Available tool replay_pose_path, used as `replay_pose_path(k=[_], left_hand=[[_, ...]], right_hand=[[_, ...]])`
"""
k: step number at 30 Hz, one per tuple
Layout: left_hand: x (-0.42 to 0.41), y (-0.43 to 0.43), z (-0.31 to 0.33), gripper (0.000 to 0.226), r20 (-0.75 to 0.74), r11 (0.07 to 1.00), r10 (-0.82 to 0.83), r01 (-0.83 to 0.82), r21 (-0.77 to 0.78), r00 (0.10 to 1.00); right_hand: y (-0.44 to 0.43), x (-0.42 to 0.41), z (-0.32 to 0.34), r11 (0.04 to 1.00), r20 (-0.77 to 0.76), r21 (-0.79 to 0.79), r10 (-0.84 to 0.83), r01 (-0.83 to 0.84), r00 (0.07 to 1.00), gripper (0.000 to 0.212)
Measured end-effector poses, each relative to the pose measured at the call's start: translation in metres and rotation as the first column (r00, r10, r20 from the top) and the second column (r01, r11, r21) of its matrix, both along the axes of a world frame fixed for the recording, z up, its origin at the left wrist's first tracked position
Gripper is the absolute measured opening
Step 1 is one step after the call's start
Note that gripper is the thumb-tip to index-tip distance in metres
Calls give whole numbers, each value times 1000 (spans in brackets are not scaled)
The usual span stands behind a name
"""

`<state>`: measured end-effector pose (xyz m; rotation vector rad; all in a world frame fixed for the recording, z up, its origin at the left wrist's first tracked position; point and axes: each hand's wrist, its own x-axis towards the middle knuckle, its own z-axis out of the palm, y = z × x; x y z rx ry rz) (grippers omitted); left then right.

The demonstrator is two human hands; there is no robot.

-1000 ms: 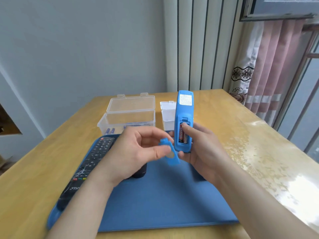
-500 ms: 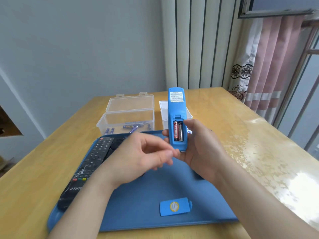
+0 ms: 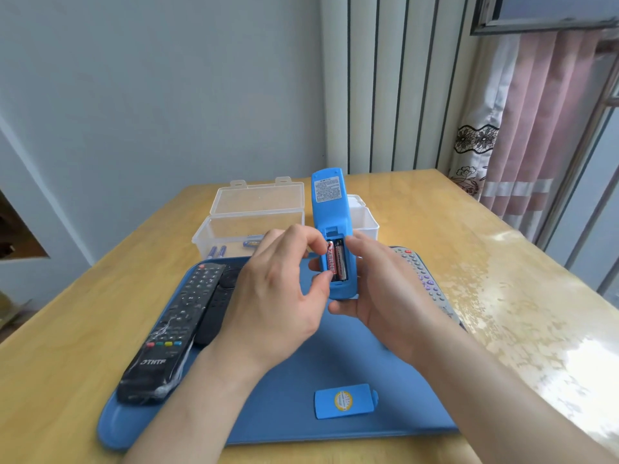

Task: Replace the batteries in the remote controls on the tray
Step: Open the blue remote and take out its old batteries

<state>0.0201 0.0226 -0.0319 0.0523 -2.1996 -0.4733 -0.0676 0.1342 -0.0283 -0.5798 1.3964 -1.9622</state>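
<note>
The left hand has risen to the open compartment, its fingers now pinching the left battery end to end. The right hand grasps the remote, upright above the tray; the cover lies on the tray.

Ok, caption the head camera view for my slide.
The left hand pinches a battery in the open blue remote held by the right hand, cover on the tray.

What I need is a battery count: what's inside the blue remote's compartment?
Two batteries lie side by side in the blue remote; the left hand pinches one, partly covering it.
</note>
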Motion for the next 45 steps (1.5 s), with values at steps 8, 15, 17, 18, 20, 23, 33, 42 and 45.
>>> replay_pose_path(k=[8,15,17,18,20,23,33,42,45], left_hand=[[-1,1,1,30,2,994,52,-52,-92,999],[-2,4,0,27,-20,995,78,-80,-65,997],[-2,5,0,25,-28,994,94,-96,-61,995],[-2,5,0,24,-32,993,98,-100,-64,995],[-3,5,2,22,-36,993,102,-104,-64,994],[-3,4,1,18,-33,993,117,-118,-23,993],[-3,18,1,37,-99,998,36,-30,56,994],[5,0,11,28,221,982,52,-90,166,974],[0,8,7,26,172,804,-99,-24,595,980]], right_hand=[[-1,6,0,1000,-69,-10,0,-1,998,31],[-3,8,-3,1000,-106,-21,19,-22,994,32],[-3,8,-3,1000,-131,-20,14,-17,991,33],[-3,8,-2,1000,-156,-15,4,-6,988,32],[-3,9,-3,1000,-210,-1,-17,17,978,31],[-5,12,-4,1000,-308,18,-10,16,951,29],[0,-3,-1,996,-132,-90,-11,-1,991,34],[20,-19,15,990,-430,87,-61,108,901,21],[15,-21,10,993,-267,-12,-117,118,957,17]])
